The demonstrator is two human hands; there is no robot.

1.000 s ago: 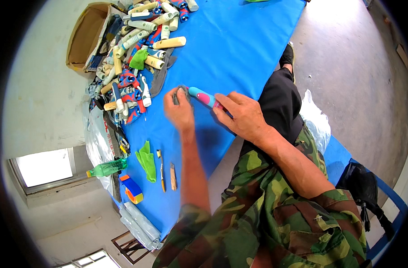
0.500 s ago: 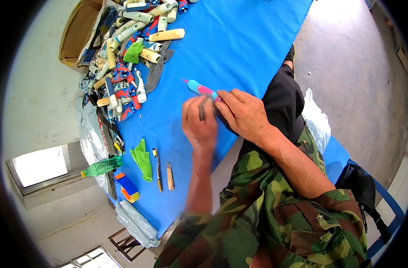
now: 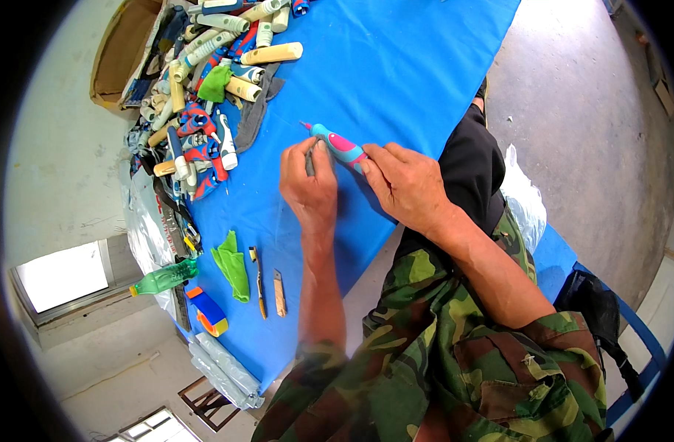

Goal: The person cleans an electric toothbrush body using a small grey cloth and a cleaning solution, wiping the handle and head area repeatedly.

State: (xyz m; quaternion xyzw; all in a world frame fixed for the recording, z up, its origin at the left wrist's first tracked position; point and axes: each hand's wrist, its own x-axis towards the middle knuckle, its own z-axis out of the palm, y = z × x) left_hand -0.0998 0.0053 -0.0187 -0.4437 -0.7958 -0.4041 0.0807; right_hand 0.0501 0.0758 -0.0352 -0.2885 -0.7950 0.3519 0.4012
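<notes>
My right hand [image 3: 407,184] grips the lower end of a teal-and-pink handle [image 3: 338,146] with a thin pink tip pointing up-left. Just beside it, my left hand [image 3: 307,184] has its fingers closed on a small grey cloth [image 3: 312,163], held against or very near the handle. Below and left of my hands, on the blue-covered table [image 3: 374,66], lie a crumpled green cloth [image 3: 231,265], a toothbrush [image 3: 258,280], a wood-coloured cutter [image 3: 279,295] and a blue, orange and yellow object [image 3: 208,309].
A heap of cream, white and red-blue handles [image 3: 204,103] fills the upper left beside a cardboard box [image 3: 119,51]. A green bottle [image 3: 163,277], plastic sheeting [image 3: 141,221] and grey wrapped packages [image 3: 222,372] line the left edge. A blue chair [image 3: 646,339] with a black bag stands right.
A second ago my left hand covered the handle's tip; it then dropped down-right and has risen again beside the handle's body, exposing the tip. My right hand has shifted slightly right.
</notes>
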